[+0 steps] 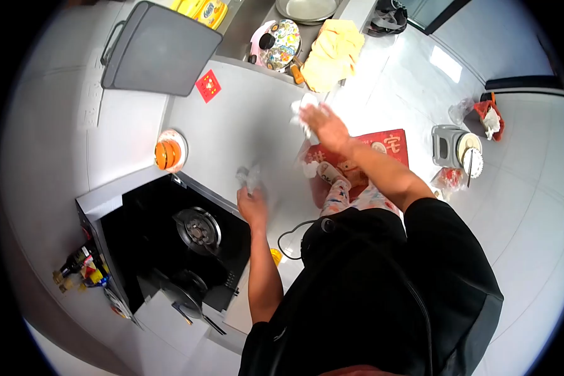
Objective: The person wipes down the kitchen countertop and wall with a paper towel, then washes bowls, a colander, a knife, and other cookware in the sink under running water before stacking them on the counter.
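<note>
Though crumpled, wad beyond left grip.

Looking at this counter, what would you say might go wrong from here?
The left hand has crumpled plastic close to the hob; it might melt if the hob is hot, which I cannot tell. The pan handle sticks out, so a passing forearm could knock it. The right hand is at a white wad near the counter's edge, which might drop.
</note>
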### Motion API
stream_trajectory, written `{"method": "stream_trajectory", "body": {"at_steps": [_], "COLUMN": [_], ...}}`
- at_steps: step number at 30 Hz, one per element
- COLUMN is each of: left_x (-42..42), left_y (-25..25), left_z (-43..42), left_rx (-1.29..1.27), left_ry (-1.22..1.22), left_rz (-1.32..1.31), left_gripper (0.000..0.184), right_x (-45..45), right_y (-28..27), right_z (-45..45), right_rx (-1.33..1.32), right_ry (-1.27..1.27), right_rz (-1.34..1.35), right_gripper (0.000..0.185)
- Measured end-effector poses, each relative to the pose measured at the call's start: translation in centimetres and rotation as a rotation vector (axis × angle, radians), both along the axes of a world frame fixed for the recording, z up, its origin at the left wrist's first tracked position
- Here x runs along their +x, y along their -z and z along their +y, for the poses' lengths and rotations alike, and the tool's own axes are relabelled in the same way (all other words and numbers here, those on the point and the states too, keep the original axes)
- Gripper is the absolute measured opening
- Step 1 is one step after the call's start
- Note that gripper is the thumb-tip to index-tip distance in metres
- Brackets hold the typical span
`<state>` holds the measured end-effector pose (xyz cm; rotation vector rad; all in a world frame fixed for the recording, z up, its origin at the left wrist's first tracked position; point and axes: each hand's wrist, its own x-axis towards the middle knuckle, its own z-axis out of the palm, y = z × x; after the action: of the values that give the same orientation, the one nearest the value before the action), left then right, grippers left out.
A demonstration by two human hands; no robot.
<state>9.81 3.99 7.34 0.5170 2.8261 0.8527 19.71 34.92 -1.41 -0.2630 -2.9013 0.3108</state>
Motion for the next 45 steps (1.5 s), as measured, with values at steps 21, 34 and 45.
{"method": "stream_trajectory", "body": {"at_steps": [21,34,45], "left_x": [0.7,0.9,1.6], "left_y": [2.7,0.6,-1.0], "left_z": [-2.5,-4.4,-3.1], "left_rx": [-0.116,-0.018,0.047], "left_ry": [-0.027,-0.091,-0.048], "left_rz": [-0.026,0.042,0.058], "left_gripper": [0.020,0.022,0.018], "right_x": [0.0,-4.7,-3.0], "right_y": [-1.4,2.5,1.1], "right_z": [-10.7,-18.4,1.7], "right_rx": [-0.095,-0.177,-0.051], "right_ry": [-0.384,-0.295,0.140], "right_rz": [0.036,0.033,0.197], "right_gripper": [0.044,0.045,0.048]}}
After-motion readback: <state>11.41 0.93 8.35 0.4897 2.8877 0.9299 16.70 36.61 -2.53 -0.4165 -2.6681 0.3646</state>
